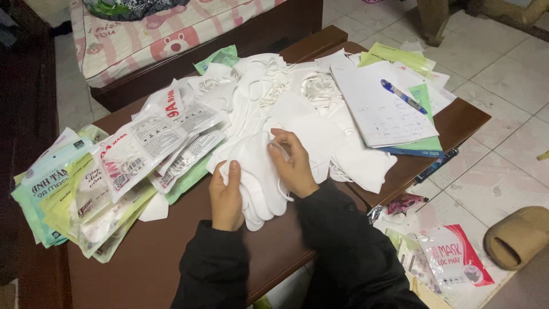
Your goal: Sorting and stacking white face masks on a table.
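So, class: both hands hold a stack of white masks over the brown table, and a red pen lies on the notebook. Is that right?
Not quite. In the head view the pen on the notebook is blue, not red. The left hand and right hand do hold the stack of white masks over the brown table.

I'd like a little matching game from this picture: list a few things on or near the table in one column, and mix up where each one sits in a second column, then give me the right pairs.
Things:
1. blue pen
2. stack of white face masks
3. packaged masks
4. red and white mask packet

Places:
A. on the tiled floor, right of the table
B. lying on the white paper sheet
C. held between the left hand and the right hand
D. piled at the left end of the brown table

Pairs: 1-B, 2-C, 3-D, 4-A
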